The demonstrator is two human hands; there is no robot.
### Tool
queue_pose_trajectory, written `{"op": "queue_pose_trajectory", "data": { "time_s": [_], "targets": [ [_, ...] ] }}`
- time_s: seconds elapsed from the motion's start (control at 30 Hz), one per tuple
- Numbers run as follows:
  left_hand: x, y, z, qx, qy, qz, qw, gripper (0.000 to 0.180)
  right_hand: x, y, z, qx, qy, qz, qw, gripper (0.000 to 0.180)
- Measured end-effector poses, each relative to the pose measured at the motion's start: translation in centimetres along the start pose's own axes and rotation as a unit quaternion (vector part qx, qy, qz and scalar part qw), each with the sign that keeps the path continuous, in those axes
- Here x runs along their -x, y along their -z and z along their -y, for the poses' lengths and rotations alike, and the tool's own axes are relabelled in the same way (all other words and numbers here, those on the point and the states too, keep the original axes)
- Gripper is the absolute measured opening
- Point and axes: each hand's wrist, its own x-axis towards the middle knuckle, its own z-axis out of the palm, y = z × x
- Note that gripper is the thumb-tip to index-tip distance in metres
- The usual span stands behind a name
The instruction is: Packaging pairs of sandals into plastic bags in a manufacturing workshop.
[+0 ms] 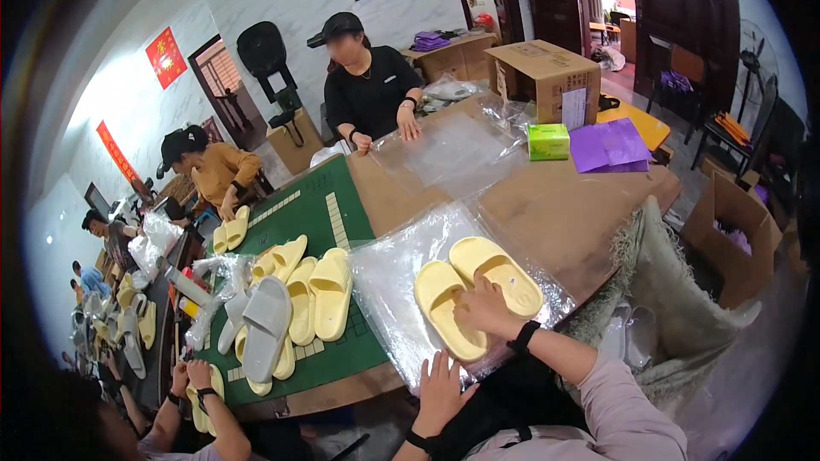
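A pair of pale yellow slippers (442, 335) lies side by side on a stack of clear plastic bags (389, 269) at the table's near edge. My right hand (489, 307) reaches over the pair from the right, closed on their inner edges where the two meet. Its fingertips are partly hidden against the soles. My left hand (442, 394) lies palm down on the near edge of the bags, fingers spread, just below the left slipper and holding nothing.
Yellow and grey slippers (266, 329) sit on a green mat (346, 183) to the left. Across the table a person (367, 77) rests hands by clear plastic sheets (461, 149). A cardboard box (547, 77), green box (547, 142) and purple bags (611, 147) stand at the far right.
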Motion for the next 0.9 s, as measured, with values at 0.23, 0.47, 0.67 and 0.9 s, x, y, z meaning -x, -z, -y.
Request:
{"op": "queue_pose_trajectory", "data": {
  "time_s": [0.23,0.47,0.67,0.9],
  "targets": [
    [0.0,-1.0,0.1,0.011,0.026,-0.042,0.999,0.058,-0.4,0.1,0.2,-0.060,-0.003,-0.023,0.998,0.052],
    [-0.6,0.2,-0.6,0.033,0.038,-0.031,0.998,0.055,1.3,2.2,1.7,-0.068,0.030,-0.018,0.997,0.039],
    [0.1,-1.7,-0.5,0.046,0.034,-0.009,0.998,0.054,1.8,1.5,1.0,-0.066,0.065,0.074,0.993,0.051],
    [0.0,-1.7,-2.1,0.109,0.126,-0.016,0.986,0.054,2.1,1.6,1.0,-0.066,0.060,0.087,0.992,0.053]
  ]
}}
